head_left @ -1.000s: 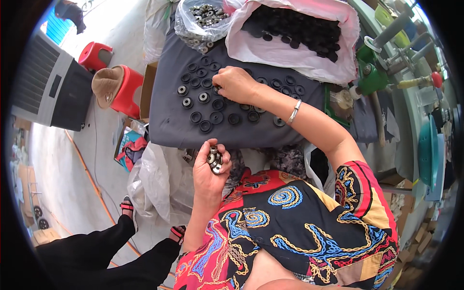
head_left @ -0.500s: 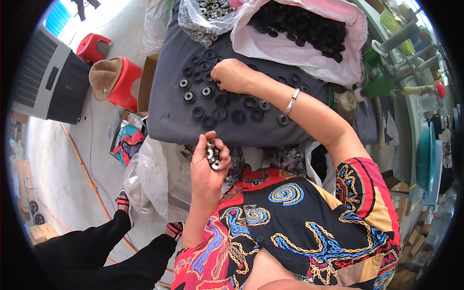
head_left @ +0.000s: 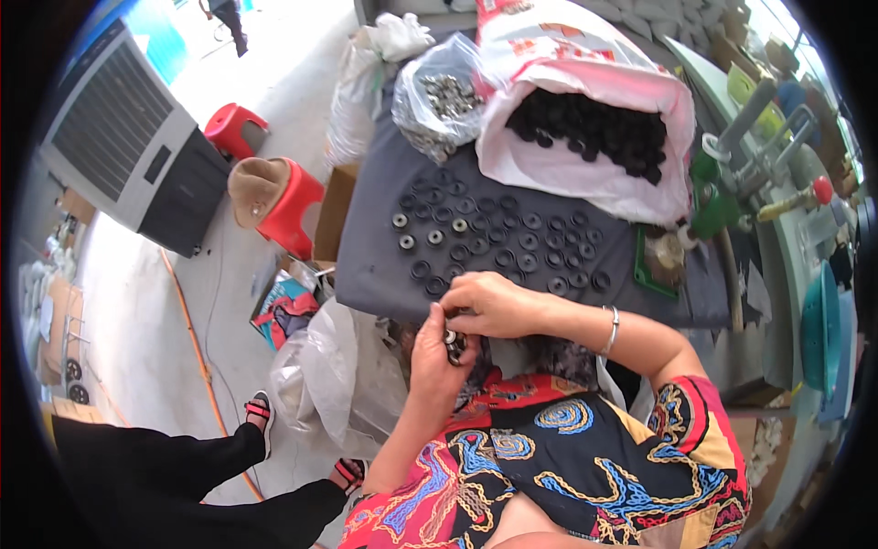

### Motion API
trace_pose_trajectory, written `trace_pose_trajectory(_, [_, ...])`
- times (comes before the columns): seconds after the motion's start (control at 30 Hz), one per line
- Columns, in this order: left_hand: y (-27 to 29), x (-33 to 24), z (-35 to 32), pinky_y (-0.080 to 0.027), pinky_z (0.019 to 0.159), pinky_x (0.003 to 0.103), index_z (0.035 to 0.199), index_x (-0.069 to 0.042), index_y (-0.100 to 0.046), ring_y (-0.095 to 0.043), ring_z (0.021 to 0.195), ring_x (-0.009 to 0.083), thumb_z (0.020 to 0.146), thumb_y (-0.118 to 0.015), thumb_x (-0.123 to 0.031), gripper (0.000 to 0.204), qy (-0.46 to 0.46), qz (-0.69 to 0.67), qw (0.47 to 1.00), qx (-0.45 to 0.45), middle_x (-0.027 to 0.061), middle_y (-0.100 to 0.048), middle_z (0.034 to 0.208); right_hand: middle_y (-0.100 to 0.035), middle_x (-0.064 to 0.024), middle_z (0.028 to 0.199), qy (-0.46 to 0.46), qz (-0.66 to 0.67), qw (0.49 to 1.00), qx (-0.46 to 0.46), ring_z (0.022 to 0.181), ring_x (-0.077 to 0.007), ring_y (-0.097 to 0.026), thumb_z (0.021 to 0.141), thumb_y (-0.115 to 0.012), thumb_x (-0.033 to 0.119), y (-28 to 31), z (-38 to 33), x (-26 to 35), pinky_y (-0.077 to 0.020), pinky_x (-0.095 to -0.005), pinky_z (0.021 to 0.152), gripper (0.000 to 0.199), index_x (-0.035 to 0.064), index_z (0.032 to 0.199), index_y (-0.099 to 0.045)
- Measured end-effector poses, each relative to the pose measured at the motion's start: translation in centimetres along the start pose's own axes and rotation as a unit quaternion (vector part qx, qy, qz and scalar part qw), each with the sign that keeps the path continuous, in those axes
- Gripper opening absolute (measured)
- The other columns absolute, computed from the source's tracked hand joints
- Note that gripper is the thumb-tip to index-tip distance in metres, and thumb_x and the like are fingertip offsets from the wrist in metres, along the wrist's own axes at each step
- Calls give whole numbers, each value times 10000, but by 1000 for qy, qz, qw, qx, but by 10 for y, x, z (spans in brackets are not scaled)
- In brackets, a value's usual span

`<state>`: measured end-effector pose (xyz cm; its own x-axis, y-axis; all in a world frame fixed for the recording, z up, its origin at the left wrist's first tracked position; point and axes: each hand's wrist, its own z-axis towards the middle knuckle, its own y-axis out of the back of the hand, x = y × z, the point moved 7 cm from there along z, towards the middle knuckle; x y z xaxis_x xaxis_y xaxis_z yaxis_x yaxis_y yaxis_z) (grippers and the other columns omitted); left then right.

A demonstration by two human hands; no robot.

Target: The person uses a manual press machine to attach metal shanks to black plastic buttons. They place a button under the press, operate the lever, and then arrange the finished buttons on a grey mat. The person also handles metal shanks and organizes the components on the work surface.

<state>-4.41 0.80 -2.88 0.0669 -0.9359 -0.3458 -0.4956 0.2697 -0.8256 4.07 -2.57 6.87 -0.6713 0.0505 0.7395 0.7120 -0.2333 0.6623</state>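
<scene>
My left hand [head_left: 437, 364], just past the cushion's near edge, is closed around several small metal ring-shaped pieces [head_left: 454, 348]. My right hand [head_left: 496, 304] reaches over to it, fingers bent and pressed together at the left fingertips; what they pinch is hidden. Beyond both hands, black round discs with raised rims [head_left: 530, 242] lie spread over the dark grey padded surface [head_left: 384, 274]. On the left side of the spread, a few discs [head_left: 434, 237] have a shiny metal ring seated in their middle.
Behind the discs stand a clear plastic bag [head_left: 421, 128] of metal rings and a white sack [head_left: 585, 194] of black discs. A green hand press [head_left: 715, 197] is at the right. Red stools [head_left: 291, 215], an air cooler [head_left: 137, 137] and another person's legs [head_left: 210, 457] are at the left.
My right hand has drawn back from among the discs to my left hand. Another disc towards the left now shows a metal ring. The view has shifted, showing more of the sack.
</scene>
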Motion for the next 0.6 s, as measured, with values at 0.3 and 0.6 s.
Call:
trace_pose_trajectory(0.3, [-9,-7,-2,-345,382,213,1013,-124,-581,-604,631,133,998,-495,-408,297,-33,0,998,50,23,-634,846,-650,-117,826,26,24,999,-41,791,-280,-647,778,-698,112,3,1,-2,-516,-367,710,209,14,962,-680])
trace_pose_trajectory(0.6, [2,-14,-6,-382,433,264,1046,-42,-608,-543,692,239,1018,-438,-344,348,19,-118,993,14,118,-581,845,-680,-173,872,-17,-218,965,-146,855,-353,-657,706,-653,115,100,87,-78,-517,-424,788,214,28,898,-693])
